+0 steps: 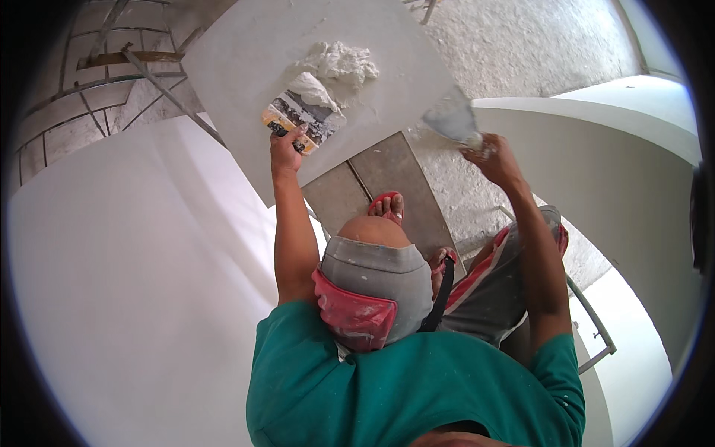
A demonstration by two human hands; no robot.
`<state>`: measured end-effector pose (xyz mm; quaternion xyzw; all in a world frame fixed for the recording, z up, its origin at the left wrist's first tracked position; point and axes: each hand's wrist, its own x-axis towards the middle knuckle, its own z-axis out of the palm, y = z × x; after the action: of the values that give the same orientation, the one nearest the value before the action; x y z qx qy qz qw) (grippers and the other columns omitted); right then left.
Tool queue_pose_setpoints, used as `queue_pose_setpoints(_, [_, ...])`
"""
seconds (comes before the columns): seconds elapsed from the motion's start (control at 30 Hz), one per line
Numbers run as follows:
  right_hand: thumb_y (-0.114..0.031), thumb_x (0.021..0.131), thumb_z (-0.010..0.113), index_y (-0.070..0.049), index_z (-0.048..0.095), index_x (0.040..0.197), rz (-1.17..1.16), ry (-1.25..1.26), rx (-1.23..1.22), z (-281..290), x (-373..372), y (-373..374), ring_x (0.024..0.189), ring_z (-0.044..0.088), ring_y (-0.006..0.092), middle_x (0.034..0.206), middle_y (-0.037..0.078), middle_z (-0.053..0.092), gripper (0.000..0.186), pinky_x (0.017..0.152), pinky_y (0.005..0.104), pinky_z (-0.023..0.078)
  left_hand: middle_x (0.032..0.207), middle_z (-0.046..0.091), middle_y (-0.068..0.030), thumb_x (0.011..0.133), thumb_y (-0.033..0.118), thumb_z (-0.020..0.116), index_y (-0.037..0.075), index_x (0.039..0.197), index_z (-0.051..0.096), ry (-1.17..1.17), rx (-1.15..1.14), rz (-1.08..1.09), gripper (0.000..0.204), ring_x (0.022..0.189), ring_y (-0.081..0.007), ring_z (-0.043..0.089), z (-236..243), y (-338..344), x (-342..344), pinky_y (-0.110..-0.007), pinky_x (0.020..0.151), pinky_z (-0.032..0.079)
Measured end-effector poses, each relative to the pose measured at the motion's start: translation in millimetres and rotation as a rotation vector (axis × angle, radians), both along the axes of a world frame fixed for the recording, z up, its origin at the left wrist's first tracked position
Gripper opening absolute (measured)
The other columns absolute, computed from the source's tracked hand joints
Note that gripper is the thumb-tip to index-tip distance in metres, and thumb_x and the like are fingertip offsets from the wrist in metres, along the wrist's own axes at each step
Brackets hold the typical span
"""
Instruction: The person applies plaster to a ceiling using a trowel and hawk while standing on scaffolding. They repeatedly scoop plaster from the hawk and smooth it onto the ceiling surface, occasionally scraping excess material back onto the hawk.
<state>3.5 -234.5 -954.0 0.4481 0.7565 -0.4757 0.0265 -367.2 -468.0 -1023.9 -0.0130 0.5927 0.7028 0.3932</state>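
My left hand (286, 153) grips the dark handle of a wide putty knife (316, 123), orange near the handle, its blade smeared with white and lying over a pale board (242, 59). A heap of white putty (339, 63) sits on the board just beyond that blade, with a lump at the blade's far edge. My right hand (491, 156) is closed on the handle of a second, metal-bladed scraper (450, 118), held out at the board's right corner with a thin whitish film on its blade.
I am on a grey metal platform (372, 164) with my sandaled feet. Scaffold bars (119, 59) stand upper left, and a railing tube (599, 328) at lower right. A white wall (134, 283) fills the left; a curved ledge (611, 141) runs at right, above a rough floor (506, 41).
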Motion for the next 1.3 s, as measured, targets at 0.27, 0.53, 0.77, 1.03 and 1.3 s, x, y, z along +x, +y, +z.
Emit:
queue_pose_setpoints(0.27, [-0.024,0.068,0.077,-0.001,0.069,0.089,0.208,0.122,-0.088,11.8,-110.5,-24.3,0.075,0.066,0.0328,0.082,0.018,0.068,0.032,0.07,0.0404,0.051,0.109,0.061,-0.0111,0.08,0.003,0.07,-0.003,0.117,0.054,0.397,0.009,-0.057,0.04,0.102,-0.0183,0.058,120.6,15.9,51.0,-0.032,0.091,0.048])
queue_pose_setpoints(0.53, [-0.021,0.066,0.076,-0.005,0.071,0.091,0.179,0.208,0.097,67.6,-127.8,-23.2,0.077,0.065,0.0328,0.079,0.018,0.067,0.029,0.07,0.0396,0.051,0.122,0.063,-0.0094,0.077,0.01,0.07,0.009,0.118,0.064,1.321,-0.071,-0.534,0.041,0.118,-0.0295,0.056,146.7,21.5,66.3,-0.039,0.099,0.046])
queue_pose_setpoints(0.77, [-0.02,0.065,0.077,-0.005,0.071,0.091,0.241,0.178,0.083,76.6,-130.6,-14.7,0.081,0.064,0.0337,0.083,0.018,0.067,0.03,0.074,0.0395,0.051,0.124,0.061,-0.0108,0.082,0.009,0.06,0.006,0.121,0.061,1.55,-0.122,-0.558,0.039,0.12,-0.0313,0.054,134.8,12.3,41.2,-0.043,0.103,0.04])
queue_pose_setpoints(1.03, [-0.026,0.067,0.084,0.0,0.067,0.095,0.07,0.206,0.104,74.2,-127.2,-14.9,0.088,0.062,0.0279,0.101,0.018,0.061,0.042,0.077,0.0364,0.051,0.122,0.062,-0.0063,0.065,-0.004,0.053,0.011,0.119,0.063,1.583,-0.456,-0.676,0.057,0.116,-0.0293,0.056,103.3,-11.1,11.7,-0.042,0.104,0.039])
queue_pose_setpoints(1.3, [-0.023,0.067,0.076,0.0,0.068,0.079,0.012,0.149,0.186,50.4,-87.8,-9.5,0.071,0.061,0.0361,0.074,0.021,0.063,0.027,0.067,0.0436,0.047,0.119,0.064,-0.003,0.071,-0.002,0.056,0.015,0.117,0.063,1.671,-0.557,-0.798,0.05,0.111,-0.028,0.058,54.9,9.4,8.9,-0.04,0.089,0.043])
